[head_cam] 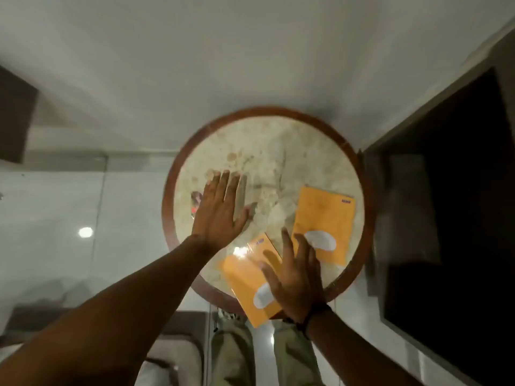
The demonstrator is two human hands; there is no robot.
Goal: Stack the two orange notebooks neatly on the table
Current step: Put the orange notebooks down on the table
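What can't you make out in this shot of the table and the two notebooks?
- Near notebook, head view: right side covered by the right hand.
- Small print on the far notebook: too small and blurred.
- Small reddish thing on the table: mostly behind the left hand.

No text can be read. The far orange notebook (pixel 324 221) carries a small dark mark at one corner of its cover; it is too blurred to make out. The near orange notebook (pixel 248 277), under my right hand (pixel 296 280), carries a similar small mark, equally illegible. Both white cover patches look blank.
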